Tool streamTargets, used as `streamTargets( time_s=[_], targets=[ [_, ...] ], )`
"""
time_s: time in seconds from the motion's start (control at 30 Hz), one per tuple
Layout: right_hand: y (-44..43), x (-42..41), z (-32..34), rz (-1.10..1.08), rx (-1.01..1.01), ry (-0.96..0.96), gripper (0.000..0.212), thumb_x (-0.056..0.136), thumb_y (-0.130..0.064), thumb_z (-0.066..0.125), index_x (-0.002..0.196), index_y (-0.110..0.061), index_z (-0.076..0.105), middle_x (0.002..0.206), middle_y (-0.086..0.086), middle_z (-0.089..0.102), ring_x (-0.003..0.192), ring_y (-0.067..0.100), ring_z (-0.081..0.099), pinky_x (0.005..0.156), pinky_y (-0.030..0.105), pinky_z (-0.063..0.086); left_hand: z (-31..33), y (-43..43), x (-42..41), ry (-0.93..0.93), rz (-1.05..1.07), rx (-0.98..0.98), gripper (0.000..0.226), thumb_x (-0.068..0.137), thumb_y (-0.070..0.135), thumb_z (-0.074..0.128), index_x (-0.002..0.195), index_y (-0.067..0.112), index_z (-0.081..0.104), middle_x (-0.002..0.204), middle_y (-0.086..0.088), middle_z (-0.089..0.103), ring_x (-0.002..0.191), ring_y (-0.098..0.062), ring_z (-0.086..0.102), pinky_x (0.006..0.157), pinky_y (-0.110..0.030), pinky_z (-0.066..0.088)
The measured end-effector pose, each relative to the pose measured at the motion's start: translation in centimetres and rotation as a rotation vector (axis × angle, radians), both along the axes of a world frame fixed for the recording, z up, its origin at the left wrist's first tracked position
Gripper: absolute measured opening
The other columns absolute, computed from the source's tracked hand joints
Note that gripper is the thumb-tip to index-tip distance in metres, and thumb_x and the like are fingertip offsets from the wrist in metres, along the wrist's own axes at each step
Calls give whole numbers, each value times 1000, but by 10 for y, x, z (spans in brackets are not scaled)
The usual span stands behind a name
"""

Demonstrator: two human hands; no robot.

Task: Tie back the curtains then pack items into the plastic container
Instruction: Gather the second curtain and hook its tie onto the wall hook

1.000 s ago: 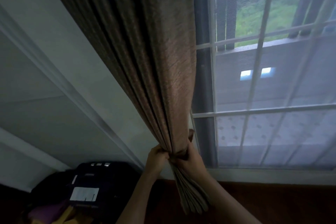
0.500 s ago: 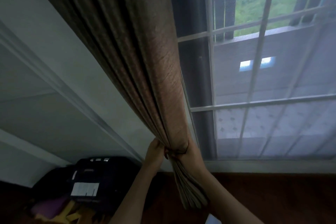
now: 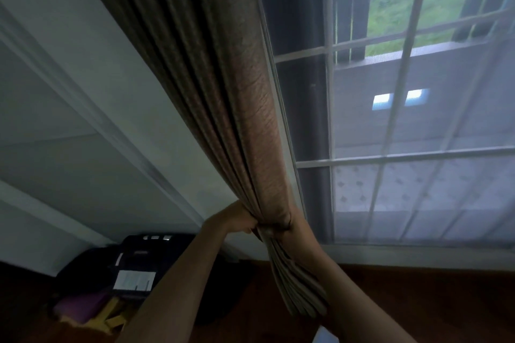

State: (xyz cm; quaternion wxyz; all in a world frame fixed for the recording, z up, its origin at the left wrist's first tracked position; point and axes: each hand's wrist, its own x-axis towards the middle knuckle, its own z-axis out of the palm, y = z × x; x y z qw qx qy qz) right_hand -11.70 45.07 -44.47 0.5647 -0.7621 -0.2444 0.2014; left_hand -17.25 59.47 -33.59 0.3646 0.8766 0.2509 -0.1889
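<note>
I count one brown pleated fabric curtain [image 3: 245, 108], gathered into a single bundle at the left edge of the white-barred window [image 3: 330, 125]; two hands clasp its narrowest point; the left hand [image 3: 237, 220] grips with fingers curled into the folds; the right hand [image 3: 296, 227] wraps the opposite side, most fingers hidden behind the cloth; both forearms reach upward; one black bag [image 3: 145, 256] lies on the floor, lower left.
</note>
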Motion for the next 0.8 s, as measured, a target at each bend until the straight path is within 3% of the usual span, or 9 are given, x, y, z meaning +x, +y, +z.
streamTargets(
  time_s=[0.1,0.17,0.23,0.37,0.47,0.57,0.67,0.73,0.8],
  targets=[
    [-2,0,10,-41,16,21,53,65,-36,84,110,-31,56,107,-8,63,94,7,63,78,38,56,6,-5,1,11,-85,73,33,89,4,57,121,6,61,120,-20,60,93,-24,61,81,-37,54],
    [-7,-3,11,-54,64,86,59,66,-25,86,115,-27,53,104,-7,66,90,1,65,70,25,57,4,-9,1,-110,-76,64,28,92,1,55,119,0,61,120,-30,58,88,-22,60,77,-38,50],
    [-14,-7,10,-30,69,133,63,68,-15,85,119,-23,49,105,-5,66,91,2,66,67,18,55,-2,-13,-1,-236,-4,-22,22,93,3,55,113,9,60,124,-31,55,99,-24,57,79,-33,46],
    [-27,-13,-9,83,-97,98,45,75,-12,75,112,-24,54,105,-5,65,100,14,64,82,33,56,-19,-13,-9,-315,174,-42,5,93,25,58,97,23,61,118,-13,62,93,-19,56,78,-31,50],
    [-24,-16,-10,64,-122,69,41,74,-24,74,111,-26,57,103,-7,67,96,7,63,84,42,55,-29,-8,-11,-320,188,112,56,81,53,55,128,22,52,132,-4,53,103,-15,52,83,-28,43],
    [-15,-19,-1,24,-119,58,48,71,-30,78,111,-32,51,99,-11,66,92,5,63,78,35,56,-28,-1,-11,-301,207,188,49,86,41,60,126,13,48,126,-9,50,104,-26,55,82,-28,44],
    [-7,-21,4,42,-163,4,42,80,-25,73,111,-33,45,96,-11,65,93,13,64,79,36,54,-29,7,-17,-289,221,177,51,88,37,59,128,8,46,128,-11,52,105,-23,54,87,-29,46],
    [-2,-21,4,51,-201,-2,42,85,-25,69,119,-30,45,98,-6,64,95,18,64,78,33,51,-25,8,-22,-292,172,236,50,89,39,55,128,9,47,128,-13,53,109,-26,54,92,-35,47],
    [2,-23,2,27,-279,-26,53,88,-30,65,135,-25,41,111,3,67,101,25,64,79,31,47,-25,7,-24,-405,98,363,38,89,28,57,120,8,52,121,-16,56,105,-34,55,86,-40,48]
  ],
)
